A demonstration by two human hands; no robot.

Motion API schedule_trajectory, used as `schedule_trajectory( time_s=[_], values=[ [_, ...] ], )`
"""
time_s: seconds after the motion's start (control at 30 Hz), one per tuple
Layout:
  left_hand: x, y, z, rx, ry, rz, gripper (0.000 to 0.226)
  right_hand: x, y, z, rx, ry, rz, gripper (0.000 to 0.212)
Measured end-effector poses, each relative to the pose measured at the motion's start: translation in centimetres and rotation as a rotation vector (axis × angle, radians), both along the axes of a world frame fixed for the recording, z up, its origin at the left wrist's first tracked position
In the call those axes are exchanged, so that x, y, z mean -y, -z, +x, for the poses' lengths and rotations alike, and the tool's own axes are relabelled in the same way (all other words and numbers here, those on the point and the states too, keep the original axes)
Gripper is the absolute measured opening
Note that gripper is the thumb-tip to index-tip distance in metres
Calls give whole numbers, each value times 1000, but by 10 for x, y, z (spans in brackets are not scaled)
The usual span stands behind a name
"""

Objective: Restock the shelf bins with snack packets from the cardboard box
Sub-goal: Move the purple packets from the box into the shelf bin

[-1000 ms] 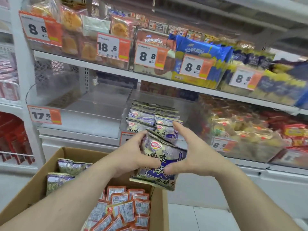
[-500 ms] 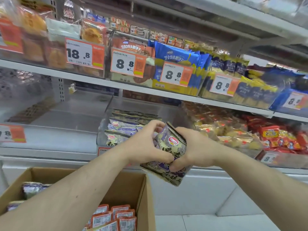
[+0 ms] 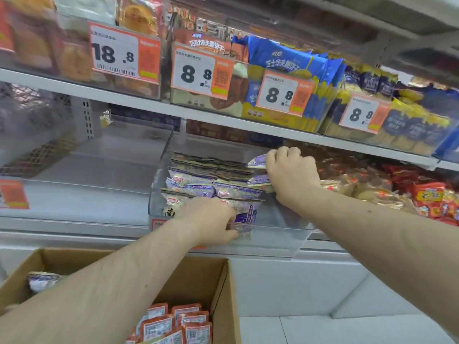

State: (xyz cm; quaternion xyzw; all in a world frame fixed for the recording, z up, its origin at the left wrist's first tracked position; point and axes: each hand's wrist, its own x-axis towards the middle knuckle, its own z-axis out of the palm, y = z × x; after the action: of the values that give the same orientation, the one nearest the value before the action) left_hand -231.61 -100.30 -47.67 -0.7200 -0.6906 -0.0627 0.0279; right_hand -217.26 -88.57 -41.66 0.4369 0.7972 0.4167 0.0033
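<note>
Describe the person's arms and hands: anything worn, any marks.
Both forearms are bare as far as the frame shows, with no sleeves in view. The left hand and right hand wear no gloves; no rings, watch or bands are visible. The right forearm carries a few small dark spots.

Clear bin [image 3: 280,234] right half free; packets [image 3: 198,184] fill left; shelf [image 3: 223,121] overhead.

Counted: price tags on upper shelf – 4 whole [image 3: 124,53]; hands – 2, left hand [image 3: 211,220], right hand [image 3: 290,173]; cardboard box [image 3: 223,289] – 1; purple packets in bin [image 3: 198,181] – too overlapped to count.
</note>
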Motion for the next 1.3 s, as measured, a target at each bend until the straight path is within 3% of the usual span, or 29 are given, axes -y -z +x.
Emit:
schedule_trajectory(
  time_s=[0.17, 0.33, 0.53, 0.67, 0.83, 1.0, 1.2, 1.3],
  values=[
    [-2, 7, 2, 50, -5, -5, 19, -28, 4, -36, 49, 89, -28, 46],
    [-7, 7, -2, 8, 10, 30, 27, -58, 7, -61, 140, 147, -92, 60],
    [-8, 11, -2, 10, 5, 24, 30, -90, 0, -72, 108, 55, -297, 57],
    [-8, 10, -3, 43, 2, 26, 27, -112, -8, -59, 43, 86, -526, 89],
    [-7, 10, -4, 55, 8, 25, 28, -123, 10, -54, 209, 230, -404, 98],
    [-6, 12, -6, 57, 7, 26, 31, -119, 24, -56, 26, 214, -449, 78],
    [-7, 13, -6, 60, 4, 22, 28, -124, 29, -57, -113, 165, -674, 41],
    [-7, 12, -7, 59, -2, 13, 27, -124, 39, -57, -135, 155, -676, 40]
  ],
)
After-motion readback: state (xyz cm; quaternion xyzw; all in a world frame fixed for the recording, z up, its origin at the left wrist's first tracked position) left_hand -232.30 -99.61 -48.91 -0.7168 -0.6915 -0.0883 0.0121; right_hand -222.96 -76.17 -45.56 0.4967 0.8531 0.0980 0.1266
